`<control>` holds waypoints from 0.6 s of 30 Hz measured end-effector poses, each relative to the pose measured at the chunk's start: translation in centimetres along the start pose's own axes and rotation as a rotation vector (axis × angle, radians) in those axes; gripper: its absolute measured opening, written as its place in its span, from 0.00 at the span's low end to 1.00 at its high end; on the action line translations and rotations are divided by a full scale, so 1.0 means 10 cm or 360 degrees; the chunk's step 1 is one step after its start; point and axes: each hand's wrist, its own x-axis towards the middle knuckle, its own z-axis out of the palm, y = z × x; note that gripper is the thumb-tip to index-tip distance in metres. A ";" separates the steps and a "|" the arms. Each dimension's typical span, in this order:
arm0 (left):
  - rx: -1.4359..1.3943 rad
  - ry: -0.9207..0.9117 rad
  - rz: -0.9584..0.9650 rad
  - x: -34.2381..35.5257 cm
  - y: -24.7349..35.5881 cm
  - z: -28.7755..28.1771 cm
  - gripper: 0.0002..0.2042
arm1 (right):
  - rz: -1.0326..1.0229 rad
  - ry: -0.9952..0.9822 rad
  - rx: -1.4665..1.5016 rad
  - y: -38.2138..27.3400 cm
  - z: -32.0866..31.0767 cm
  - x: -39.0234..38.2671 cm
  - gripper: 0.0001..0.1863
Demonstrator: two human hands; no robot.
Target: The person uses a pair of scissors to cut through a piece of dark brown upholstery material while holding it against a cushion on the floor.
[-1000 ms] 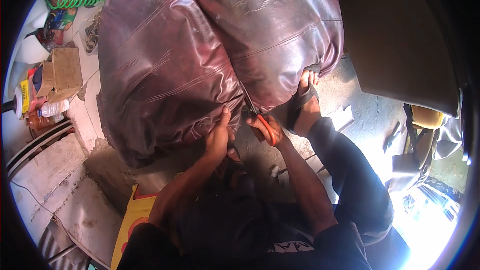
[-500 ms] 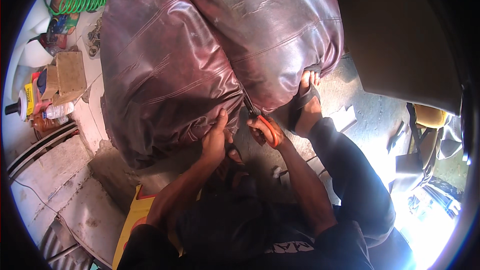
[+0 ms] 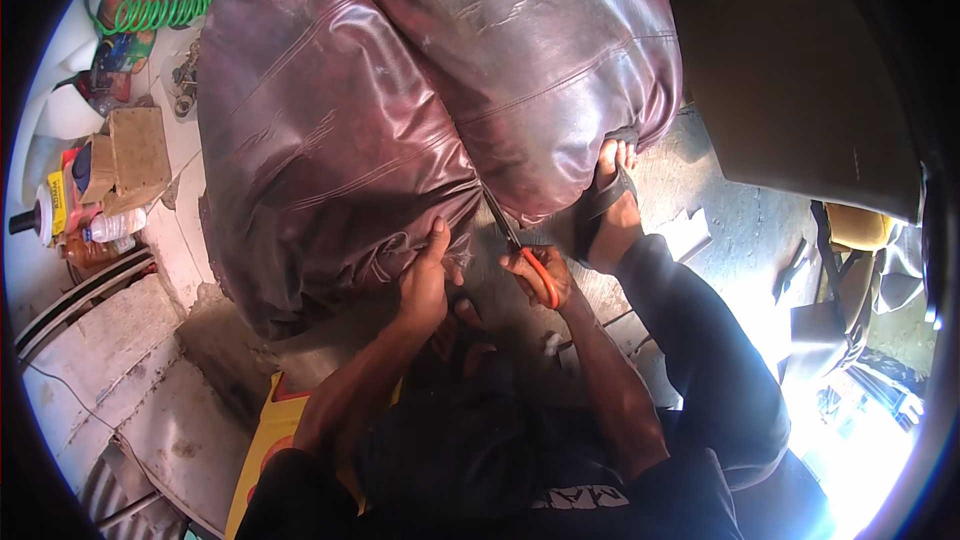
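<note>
A large, stuffed maroon leather cushion (image 3: 330,155) bulges across the upper middle, with stitched seams and creases. A deep split divides it into two lobes. My left hand (image 3: 426,285) is closed on the gathered lower edge of the left lobe, thumb on top. In my right hand (image 3: 563,282) is a pair of scissors (image 3: 503,222) with orange handles. Their dark blades point up and left into the lower end of the split. Whether the blades bite material there is hard to see. My sandalled right foot (image 3: 620,210) rests against the right lobe's lower side.
At the left a cardboard box (image 3: 140,158), plastic bottles (image 3: 118,225) and a green coiled hose (image 3: 155,15) lie on a pale ledge. A yellow plastic piece (image 3: 270,435) is by my left forearm. A large dark panel (image 3: 800,70) fills the upper right.
My right hand has drawn the scissors slightly down and toward me, showing more of the blades. The left hand keeps its hold on the cushion, shifting very little.
</note>
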 end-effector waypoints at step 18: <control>0.0240 0.0056 -0.0110 -0.20 0.18 0.06 0.33 | 0.0190 -0.0289 0.0318 0.67 0.81 -0.44 0.21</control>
